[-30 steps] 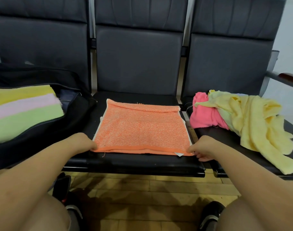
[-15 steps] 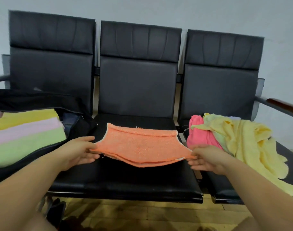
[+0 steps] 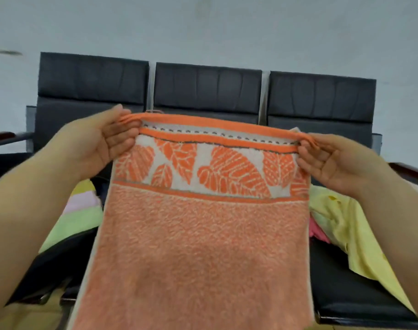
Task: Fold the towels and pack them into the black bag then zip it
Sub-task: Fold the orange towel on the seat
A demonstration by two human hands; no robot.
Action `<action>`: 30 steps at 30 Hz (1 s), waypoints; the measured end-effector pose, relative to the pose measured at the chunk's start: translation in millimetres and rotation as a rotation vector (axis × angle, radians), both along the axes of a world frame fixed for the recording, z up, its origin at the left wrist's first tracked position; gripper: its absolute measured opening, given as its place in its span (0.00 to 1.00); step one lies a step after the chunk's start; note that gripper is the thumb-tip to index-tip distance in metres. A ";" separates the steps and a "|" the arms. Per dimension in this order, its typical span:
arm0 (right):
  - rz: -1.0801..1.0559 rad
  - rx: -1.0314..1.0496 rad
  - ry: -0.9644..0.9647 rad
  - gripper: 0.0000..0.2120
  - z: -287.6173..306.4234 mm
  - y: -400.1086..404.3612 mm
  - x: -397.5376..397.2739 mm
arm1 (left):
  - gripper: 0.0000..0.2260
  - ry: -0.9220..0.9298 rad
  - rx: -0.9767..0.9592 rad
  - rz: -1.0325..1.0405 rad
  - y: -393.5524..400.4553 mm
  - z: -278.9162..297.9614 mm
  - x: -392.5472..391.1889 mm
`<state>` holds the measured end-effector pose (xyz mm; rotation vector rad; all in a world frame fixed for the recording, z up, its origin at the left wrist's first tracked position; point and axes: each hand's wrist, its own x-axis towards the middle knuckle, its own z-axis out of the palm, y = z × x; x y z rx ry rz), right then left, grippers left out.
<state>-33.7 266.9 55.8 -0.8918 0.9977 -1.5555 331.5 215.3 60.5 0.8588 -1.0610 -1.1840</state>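
Note:
An orange towel (image 3: pixel 203 234) with a white leaf-pattern band hangs in the air in front of me, held up by its top edge. My left hand (image 3: pixel 100 144) pinches the top left corner and my right hand (image 3: pixel 334 160) pinches the top right corner. Behind the towel on the left lies the open black bag (image 3: pixel 50 260), with folded yellow, pink and green towels (image 3: pixel 81 210) showing inside. A loose yellow towel (image 3: pixel 346 229) and a bit of a pink towel (image 3: pixel 318 234) lie on the right seat.
A row of three black chairs (image 3: pixel 208 91) stands against a grey wall, with armrests at both ends. The hanging towel hides most of the middle seat. Wooden floor shows at the bottom left.
Both hands have lifted the orange towel off the middle seat and raised it upright, so it now hangs from its top edge. The view has tilted upward.

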 end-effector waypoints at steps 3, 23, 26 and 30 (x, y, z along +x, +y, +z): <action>-0.026 0.180 0.046 0.06 -50.7 -25.3 -0.8 | 0.07 -0.011 0.180 0.028 -23.3 -56.0 -4.1; -0.110 0.230 0.080 0.11 -180.3 -156.9 -21.9 | 0.08 0.057 0.354 0.057 -137.4 -177.3 -34.4; -0.103 0.245 0.117 0.10 -182.9 -153.1 -24.5 | 0.07 -0.016 0.360 0.051 -135.8 -178.2 -32.3; -0.074 0.291 0.228 0.10 -179.6 -133.4 -23.4 | 0.06 -0.255 0.370 0.054 -123.2 -179.5 -20.3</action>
